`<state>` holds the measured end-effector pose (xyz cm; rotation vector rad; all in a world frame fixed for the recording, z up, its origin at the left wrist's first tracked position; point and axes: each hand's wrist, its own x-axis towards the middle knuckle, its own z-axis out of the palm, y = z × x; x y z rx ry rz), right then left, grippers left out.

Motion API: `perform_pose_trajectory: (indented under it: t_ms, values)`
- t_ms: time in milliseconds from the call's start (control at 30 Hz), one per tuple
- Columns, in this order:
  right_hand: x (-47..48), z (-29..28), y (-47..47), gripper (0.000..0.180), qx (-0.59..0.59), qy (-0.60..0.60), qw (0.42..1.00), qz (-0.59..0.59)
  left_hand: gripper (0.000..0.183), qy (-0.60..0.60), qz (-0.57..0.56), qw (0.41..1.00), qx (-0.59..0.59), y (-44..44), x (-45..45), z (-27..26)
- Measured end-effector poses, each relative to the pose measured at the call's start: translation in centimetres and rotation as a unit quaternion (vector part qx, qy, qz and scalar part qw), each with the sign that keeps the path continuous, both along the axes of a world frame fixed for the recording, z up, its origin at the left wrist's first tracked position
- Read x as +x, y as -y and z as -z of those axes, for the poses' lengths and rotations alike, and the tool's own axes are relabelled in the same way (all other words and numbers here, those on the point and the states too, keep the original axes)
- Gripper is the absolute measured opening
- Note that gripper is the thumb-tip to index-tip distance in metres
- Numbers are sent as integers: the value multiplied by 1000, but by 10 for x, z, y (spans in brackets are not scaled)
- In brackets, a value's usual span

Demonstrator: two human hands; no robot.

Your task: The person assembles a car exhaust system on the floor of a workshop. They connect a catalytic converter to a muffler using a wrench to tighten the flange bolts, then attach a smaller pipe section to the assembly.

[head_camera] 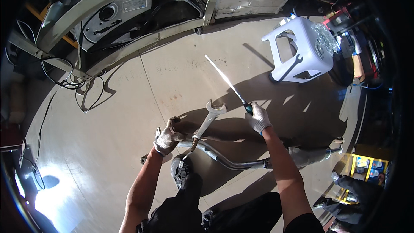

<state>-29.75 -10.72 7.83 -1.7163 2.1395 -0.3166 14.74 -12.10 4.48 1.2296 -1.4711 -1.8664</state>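
Observation:
My left hand [168, 138], in a soiled whitish work glove, is closed around the upper end of a bent metal exhaust pipe [223, 161], beside its flange. A brown, threaded-looking fitting [195, 143] with a short light lead stands on the pipe. Against this fitting rests the lower end of a large open-end wrench [207, 123], its open jaw up; how it seats there is unclear. My gloved right hand [258, 118] grips the dark green handle of a long screwdriver [226, 79], its bright shaft pointing up and left. The pipe runs right, under my right forearm, to a muffler [307, 156].
A white plastic stool [302, 51] bears a clear wrapped item. A metal-framed rack [152, 38] crosses the upper left, with black cables [72, 84] at its foot. My shoe [179, 170] is beside the pipe. Another person's legs [359, 191] and a yellow rack [368, 166] are at lower right.

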Motion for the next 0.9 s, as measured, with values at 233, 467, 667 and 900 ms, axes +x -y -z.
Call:
perform_pose_trajectory:
  t_ms: [233, 467, 667, 900]
  values:
    - [65, -93, -135, 32, 114, 186, 964, -150, 88, -139, 18, 985, 104, 26, -10, -6]
    - [27, -93, -145, 25, 22, 267, 953, 143, 84, -141, -8, 989, 36, 23, -21, -25]
    - [45, -91, -143, 30, 35, 245, 964, 96, 76, -99, 7, 995, -24, 19, -17, -45]
    - [58, -86, -173, 22, 11, 281, 959, 36, 75, -114, -11, 993, -24, 14, -11, -41]
